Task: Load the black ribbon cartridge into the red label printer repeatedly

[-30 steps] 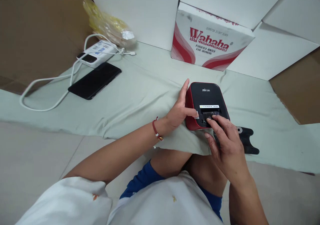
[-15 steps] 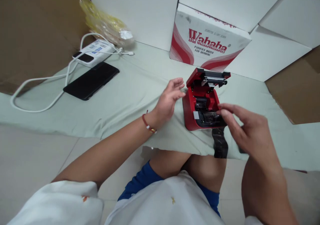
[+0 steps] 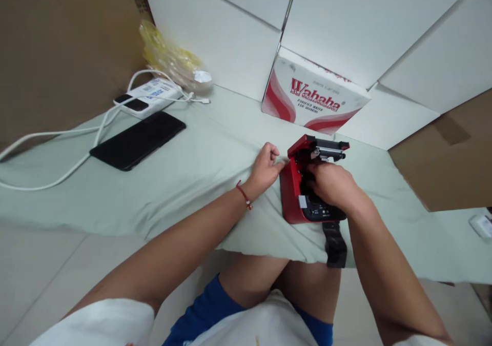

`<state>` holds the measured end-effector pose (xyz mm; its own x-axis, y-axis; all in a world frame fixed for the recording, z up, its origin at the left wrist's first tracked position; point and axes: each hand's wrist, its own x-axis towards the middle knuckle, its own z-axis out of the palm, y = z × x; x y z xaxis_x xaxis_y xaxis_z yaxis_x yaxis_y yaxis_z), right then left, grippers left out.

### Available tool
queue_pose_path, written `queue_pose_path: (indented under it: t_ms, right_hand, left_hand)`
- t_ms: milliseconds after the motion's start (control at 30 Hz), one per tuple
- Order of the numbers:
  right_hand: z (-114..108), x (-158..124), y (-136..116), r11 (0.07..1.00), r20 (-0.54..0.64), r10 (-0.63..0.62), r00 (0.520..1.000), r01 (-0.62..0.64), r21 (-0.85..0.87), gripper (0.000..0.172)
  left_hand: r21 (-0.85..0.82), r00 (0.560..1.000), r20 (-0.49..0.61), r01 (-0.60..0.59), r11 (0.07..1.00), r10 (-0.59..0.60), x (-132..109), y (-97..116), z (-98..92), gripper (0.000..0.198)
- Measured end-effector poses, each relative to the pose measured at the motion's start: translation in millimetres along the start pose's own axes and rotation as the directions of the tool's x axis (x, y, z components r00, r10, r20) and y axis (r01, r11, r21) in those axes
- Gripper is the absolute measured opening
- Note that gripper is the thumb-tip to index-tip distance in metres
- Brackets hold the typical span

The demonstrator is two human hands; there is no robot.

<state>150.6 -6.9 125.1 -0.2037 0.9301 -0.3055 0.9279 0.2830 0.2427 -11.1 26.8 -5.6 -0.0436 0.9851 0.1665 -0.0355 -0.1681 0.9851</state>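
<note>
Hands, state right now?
Left hand: loosely curled, holding nothing visible, on the pale green cloth beside the small red printer.
Right hand: reaching into the open printer; fingers hidden, cannot tell if holding anything.

Both bare forearms reach forward and inward, the left forearm point(image 3: 172, 238) lying lower and longer across the view. The left hand point(image 3: 264, 170) rests knuckles up, fingers loosely curled. Just beside it, the right hand point(image 3: 331, 184) arches palm down, its fingers bent downward and hidden.
</note>
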Motion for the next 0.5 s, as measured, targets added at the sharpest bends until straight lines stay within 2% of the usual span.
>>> queue_pose_path:
  t_ms: [133,267,333,400,500]
  right_hand:
    - [-10,-22,10,0.999,-0.027,-0.005,1.000,0.006,0.049,0.040]
    - [-25,-67,33,0.953,-0.194,-0.052,0.980,0.107,0.283,0.042]
    - [-31,-99,58,0.912,-0.272,-0.033,0.962,0.140,0.386,0.046]
    - [-32,-131,90,0.897,-0.285,0.037,0.958,0.093,0.432,0.049]
    - [-19,-161,138,0.881,-0.148,0.130,0.980,-0.046,0.471,0.050]
  left_hand:
    - [0.078,0.998,0.069,-0.008,0.997,0.002,2,0,-0.9,0.027]
    - [0.115,0.995,0.101,-0.001,0.993,-0.010,2,0,0.6,0.037]
    - [0.125,0.996,0.084,0.004,0.992,-0.015,2,1,1.2,0.042]
    - [0.130,0.998,0.061,0.004,0.991,-0.012,2,2,1.5,0.046]
    - [0.140,0.999,0.041,-0.017,0.990,0.011,2,4,2.0,0.049]
